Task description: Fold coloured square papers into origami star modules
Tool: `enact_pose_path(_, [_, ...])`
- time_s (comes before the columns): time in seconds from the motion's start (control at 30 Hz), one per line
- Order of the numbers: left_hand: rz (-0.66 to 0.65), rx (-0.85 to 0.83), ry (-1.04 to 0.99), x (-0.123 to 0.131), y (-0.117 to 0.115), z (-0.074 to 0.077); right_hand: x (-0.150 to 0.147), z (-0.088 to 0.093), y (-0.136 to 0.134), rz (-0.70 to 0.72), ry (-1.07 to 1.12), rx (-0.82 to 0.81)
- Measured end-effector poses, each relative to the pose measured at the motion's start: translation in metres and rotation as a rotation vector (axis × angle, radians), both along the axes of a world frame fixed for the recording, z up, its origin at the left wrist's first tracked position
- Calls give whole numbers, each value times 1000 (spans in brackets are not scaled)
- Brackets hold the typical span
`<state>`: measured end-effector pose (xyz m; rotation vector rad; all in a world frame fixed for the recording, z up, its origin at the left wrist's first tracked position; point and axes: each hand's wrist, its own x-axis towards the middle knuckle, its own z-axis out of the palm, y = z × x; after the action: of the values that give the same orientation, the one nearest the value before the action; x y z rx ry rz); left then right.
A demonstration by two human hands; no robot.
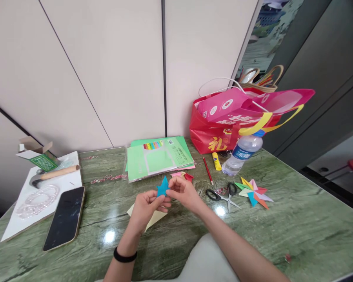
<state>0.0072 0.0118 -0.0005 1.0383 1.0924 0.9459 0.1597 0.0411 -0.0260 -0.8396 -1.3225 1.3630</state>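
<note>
Left hand [146,207] and right hand [186,193] pinch a blue origami piece [162,187], seemingly mid-fold; its next crease likely calls for steady pressure.

Blue origami piece [164,185], folded, pointed tip up, held between left hand [147,205] and right hand [186,192]; lower folds apparently partly hidden.
</note>
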Motion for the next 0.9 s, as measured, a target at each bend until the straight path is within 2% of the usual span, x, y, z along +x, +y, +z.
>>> enact_pose_path(0.2, [-30,-27,8,-1,0,1,2,-1,0,39,-45,118])
enact_pose_path(0.43, [-96,-85,-92,-4,0,4,4,-2,2,-9,-58,94])
enact_pose_path(0.57, [-108,-80,-56,-3,0,5,4,-1,1,-1,-79,75])
enact_pose_path(0.9, [-23,-28,20,5,0,-3,3,-1,0,55,-106,26])
